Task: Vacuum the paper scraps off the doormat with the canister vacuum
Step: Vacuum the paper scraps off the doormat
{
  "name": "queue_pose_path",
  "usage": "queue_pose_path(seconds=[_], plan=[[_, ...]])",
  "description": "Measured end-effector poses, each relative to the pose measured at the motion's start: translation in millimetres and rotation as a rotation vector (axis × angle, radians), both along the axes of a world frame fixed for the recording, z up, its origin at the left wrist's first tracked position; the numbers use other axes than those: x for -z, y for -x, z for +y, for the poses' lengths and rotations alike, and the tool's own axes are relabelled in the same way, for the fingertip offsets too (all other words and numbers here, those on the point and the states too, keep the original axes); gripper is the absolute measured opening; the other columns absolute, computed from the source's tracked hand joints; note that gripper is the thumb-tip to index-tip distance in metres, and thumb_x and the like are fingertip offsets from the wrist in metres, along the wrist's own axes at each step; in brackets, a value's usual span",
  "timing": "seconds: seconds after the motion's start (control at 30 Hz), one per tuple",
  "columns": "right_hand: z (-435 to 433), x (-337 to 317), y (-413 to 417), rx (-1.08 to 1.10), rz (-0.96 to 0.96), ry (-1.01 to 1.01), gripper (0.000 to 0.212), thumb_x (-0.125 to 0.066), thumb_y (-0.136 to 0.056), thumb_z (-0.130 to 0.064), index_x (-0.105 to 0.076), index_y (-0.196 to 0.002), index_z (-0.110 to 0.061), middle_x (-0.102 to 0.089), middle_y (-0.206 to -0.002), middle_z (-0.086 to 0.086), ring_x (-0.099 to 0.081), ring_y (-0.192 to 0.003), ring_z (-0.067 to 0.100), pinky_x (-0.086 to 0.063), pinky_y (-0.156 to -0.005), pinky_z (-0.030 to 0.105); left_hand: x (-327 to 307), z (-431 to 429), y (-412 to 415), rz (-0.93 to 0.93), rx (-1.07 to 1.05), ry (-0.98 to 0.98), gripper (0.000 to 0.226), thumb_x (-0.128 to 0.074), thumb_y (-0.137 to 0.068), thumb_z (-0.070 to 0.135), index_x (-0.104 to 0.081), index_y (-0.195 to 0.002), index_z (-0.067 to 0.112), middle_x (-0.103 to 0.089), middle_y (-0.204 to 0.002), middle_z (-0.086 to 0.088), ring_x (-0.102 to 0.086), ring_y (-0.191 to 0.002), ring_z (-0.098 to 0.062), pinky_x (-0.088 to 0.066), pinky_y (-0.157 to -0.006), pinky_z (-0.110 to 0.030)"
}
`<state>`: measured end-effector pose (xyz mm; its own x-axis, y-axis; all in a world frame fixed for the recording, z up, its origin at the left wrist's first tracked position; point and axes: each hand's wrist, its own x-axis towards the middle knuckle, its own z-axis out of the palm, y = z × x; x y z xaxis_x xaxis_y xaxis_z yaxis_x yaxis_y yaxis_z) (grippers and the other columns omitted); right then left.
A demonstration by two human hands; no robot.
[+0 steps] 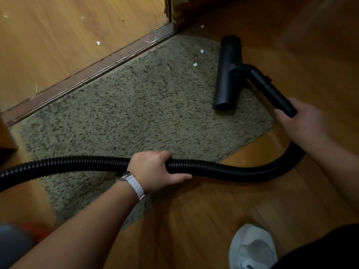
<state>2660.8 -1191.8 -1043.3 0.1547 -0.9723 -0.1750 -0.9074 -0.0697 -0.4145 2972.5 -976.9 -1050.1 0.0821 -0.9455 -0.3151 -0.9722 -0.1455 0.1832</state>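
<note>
A shaggy grey-green doormat (136, 113) lies on the wooden floor along a door threshold. Two white paper scraps (195, 64) lie on its far right part, just left of the black floor nozzle (227, 74), which rests on the mat's right edge. My right hand (303, 121) grips the black wand (275, 94) behind the nozzle. My left hand (155, 169), with a white watch strap on the wrist, holds the black ribbed hose (68, 164) that runs across the mat's near side. The canister is out of view.
A brown threshold strip (87, 74) borders the mat's far side, with more paper scraps (98, 43) on the floor beyond it. A door frame corner (174, 14) stands at the top. My white shoe (252, 247) is at the bottom right.
</note>
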Motion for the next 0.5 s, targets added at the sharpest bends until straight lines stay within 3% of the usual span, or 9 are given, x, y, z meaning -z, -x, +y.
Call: queue_pose_path(seconds=[0.13,0.37,0.5], plan=[[-28.7,-4.7,-15.5,0.000,0.042,0.000,0.026,-0.057,-0.097,-0.039,-0.063,-0.114,-0.021,-0.062,-0.089,0.008,-0.054,-0.077,0.028,-0.046,-0.064,0.038,-2.5,-5.6,-0.7,0.002,-0.043,-0.009,0.088,-0.015,-0.051,0.100,-0.056,-0.077,0.026,-0.051,-0.058,0.013,-0.056,-0.057,-0.007,-0.052,-0.055,-0.026],[-70.9,-9.8,-46.5,-0.084,0.141,-0.007,0.036,-0.055,-0.097,-0.046,-0.060,-0.128,-0.028,-0.062,-0.096,0.006,-0.053,-0.083,0.026,-0.043,-0.062,0.034,-3.9,-8.1,0.3,0.029,-0.124,-0.009,0.076,-0.022,-0.056,0.097,-0.047,-0.069,0.027,-0.051,-0.057,0.011,-0.055,-0.055,-0.007,-0.049,-0.052,-0.024],[-81.5,-8.1,-58.6,-0.149,0.205,-0.034,0.032,-0.054,-0.097,-0.045,-0.061,-0.119,-0.024,-0.062,-0.093,0.009,-0.056,-0.083,0.030,-0.048,-0.063,0.037,-3.8,-12.5,-2.5,0.029,-0.167,0.011,0.080,-0.020,-0.054,0.098,-0.049,-0.069,0.025,-0.053,-0.059,0.011,-0.057,-0.058,-0.009,-0.047,-0.053,-0.024]])
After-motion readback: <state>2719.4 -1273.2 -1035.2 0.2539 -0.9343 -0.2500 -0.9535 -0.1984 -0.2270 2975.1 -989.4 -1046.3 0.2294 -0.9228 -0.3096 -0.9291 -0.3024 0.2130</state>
